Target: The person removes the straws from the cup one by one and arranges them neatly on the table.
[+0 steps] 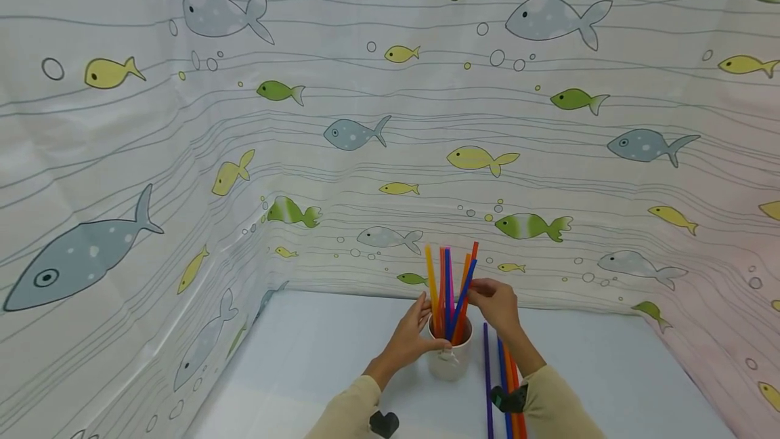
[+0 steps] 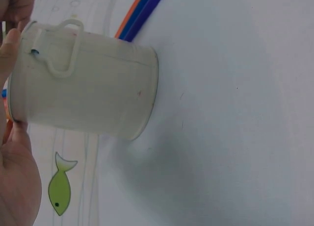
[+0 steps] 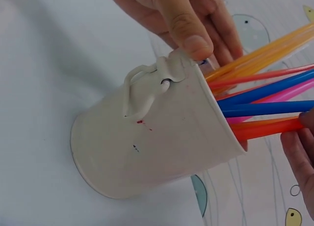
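A small off-white pail (image 1: 447, 366) with a wire-like handle stands upright on the white table. Several straw-like plastic sticks (image 1: 449, 290) in yellow, orange, red, pink and blue rise from it. My left hand (image 1: 405, 339) holds the pail at its rim, the thumb (image 3: 197, 45) lying over the edge near the handle. To the right, my right hand (image 1: 500, 305) pinches a red-orange stick (image 3: 265, 129) just above the rim. The sticks' lower ends are hidden inside the pail (image 2: 93, 84).
Right of the pail, a purple stick (image 1: 488, 385) lies on the table, with blue and orange sticks (image 1: 510, 374) beside it, partly under the right sleeve (image 1: 557, 402). A fish-patterned sheet (image 1: 341, 222) encloses the table (image 1: 292, 358) at the back and sides.
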A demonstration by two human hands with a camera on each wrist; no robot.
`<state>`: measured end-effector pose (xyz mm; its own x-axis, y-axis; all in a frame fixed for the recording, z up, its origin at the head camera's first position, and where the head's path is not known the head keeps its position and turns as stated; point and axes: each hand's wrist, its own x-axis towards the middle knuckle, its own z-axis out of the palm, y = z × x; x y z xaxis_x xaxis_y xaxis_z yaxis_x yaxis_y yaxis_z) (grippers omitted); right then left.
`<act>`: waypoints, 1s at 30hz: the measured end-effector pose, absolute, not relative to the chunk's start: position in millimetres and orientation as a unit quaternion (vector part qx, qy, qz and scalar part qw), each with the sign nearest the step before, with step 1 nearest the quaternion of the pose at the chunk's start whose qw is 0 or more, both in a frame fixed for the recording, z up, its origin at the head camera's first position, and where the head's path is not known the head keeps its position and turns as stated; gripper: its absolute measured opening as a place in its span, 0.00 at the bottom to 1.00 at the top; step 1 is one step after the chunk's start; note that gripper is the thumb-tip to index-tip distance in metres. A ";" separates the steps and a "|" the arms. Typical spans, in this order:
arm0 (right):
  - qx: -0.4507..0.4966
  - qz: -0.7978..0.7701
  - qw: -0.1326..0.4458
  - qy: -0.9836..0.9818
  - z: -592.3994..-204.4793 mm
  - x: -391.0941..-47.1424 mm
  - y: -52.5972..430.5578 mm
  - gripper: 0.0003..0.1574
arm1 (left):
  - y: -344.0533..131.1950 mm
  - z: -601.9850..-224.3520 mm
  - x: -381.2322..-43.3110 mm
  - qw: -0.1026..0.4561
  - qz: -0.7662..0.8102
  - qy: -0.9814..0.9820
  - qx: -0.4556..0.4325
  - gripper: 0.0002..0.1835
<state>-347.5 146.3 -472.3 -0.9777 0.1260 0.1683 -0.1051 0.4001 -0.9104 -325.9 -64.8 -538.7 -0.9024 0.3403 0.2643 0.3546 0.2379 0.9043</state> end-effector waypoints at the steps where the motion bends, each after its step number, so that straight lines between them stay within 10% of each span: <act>1: -0.004 0.548 0.109 -0.829 -470.3 -347.2 147.2 0.17 | -64.6 -539.0 -326.0 0.006 -0.577 -0.786 -0.222 0.59; 30: -0.010 0.610 0.158 -0.777 -412.1 -344.8 191.0 0.22 | -65.1 -539.7 -327.1 0.002 -0.566 -0.795 -0.217 0.60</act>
